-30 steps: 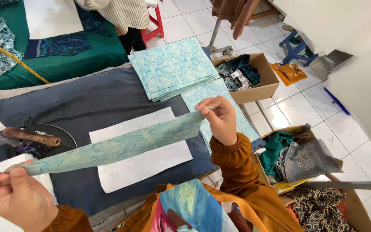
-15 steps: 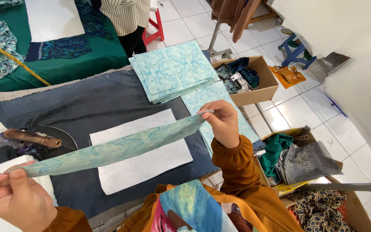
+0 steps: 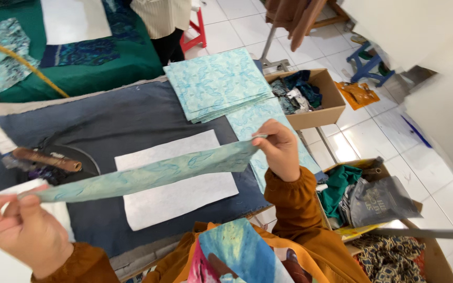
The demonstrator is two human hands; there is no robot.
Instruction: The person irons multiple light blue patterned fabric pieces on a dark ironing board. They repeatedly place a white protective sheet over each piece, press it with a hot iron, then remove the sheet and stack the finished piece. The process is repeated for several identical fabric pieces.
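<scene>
The left hand (image 3: 24,230) and the right hand (image 3: 279,149) are each pinching one end of a single teal patterned fabric strip (image 3: 148,175), stretching it taut above the dark ironing pad (image 3: 127,118). One white sheet (image 3: 176,191) is lying under it, one wooden-handled iron (image 3: 45,160) is resting left, and farther off one stack of teal pieces (image 3: 216,84) and one cardboard box (image 3: 318,99) are sitting.

Fabric stack (image 3: 217,84) behind paper sheet (image 3: 176,181) on table (image 3: 95,118)
</scene>
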